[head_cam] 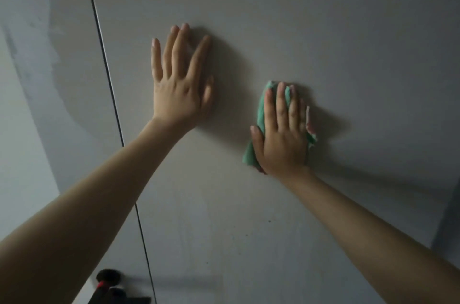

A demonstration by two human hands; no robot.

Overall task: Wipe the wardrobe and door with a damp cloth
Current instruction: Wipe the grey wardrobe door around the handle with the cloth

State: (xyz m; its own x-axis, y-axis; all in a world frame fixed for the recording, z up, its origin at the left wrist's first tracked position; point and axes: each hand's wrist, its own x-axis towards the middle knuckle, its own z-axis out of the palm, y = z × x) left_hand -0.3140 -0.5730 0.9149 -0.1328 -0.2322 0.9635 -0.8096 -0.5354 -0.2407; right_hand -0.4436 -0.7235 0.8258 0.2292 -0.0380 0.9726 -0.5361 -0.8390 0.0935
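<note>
Looks mid-job to me — right hand (282, 134) presses the green cloth (258, 114) flat-fingered against the wardrobe panel (273, 17), left hand (180, 79) braced open beside it, specks lower down probably not wiped yet.

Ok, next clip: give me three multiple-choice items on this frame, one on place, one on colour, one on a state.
1. Where is the cloth?
A. under the right hand
B. under the left hand
C. hanging loose

2. What colour is most of the cloth?
A. blue
B. green
C. yellow

3. How does the left hand lie on the panel?
A. as a fist
B. pinching the seam
C. flat, fingers spread

Answers: 1 A, the right hand's straight fingers press it to the panel. 2 B, green shows on both sides of the hand. 3 C, its palm lies on the panel right of the dark seam.
</note>
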